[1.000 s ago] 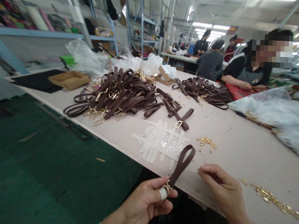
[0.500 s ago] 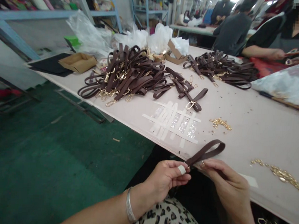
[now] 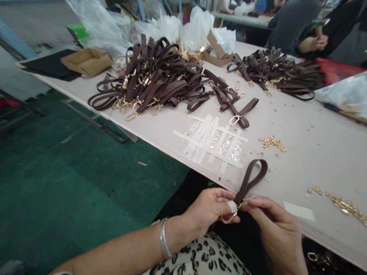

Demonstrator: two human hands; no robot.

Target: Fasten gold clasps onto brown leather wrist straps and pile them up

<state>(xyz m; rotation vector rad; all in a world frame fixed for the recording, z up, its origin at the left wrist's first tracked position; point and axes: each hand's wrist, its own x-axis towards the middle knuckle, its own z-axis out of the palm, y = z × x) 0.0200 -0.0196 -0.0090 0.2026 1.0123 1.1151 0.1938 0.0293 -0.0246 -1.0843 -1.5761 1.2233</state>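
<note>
My left hand (image 3: 212,207) pinches the lower end of a brown looped strap (image 3: 251,179), where a gold clasp (image 3: 228,217) hangs below the taped thumb. My right hand (image 3: 273,226) is closed on the same strap end from the right, fingertips against the clasp. The loop stands up over the near edge of the pale table (image 3: 308,130). Both hands are just in front of the table edge, above my lap.
A big heap of brown straps with gold clasps (image 3: 155,79) lies at left on the table, a second heap (image 3: 277,70) farther back. Taped strips (image 3: 215,143), gold hardware bits (image 3: 273,143) and a gold chain pile (image 3: 344,205) lie near. Other people work behind, at right.
The view tilted down and the hands came together. The right hand, empty before, now grips the strap end beside the left hand, and the loop swung from leaning right to upright.
</note>
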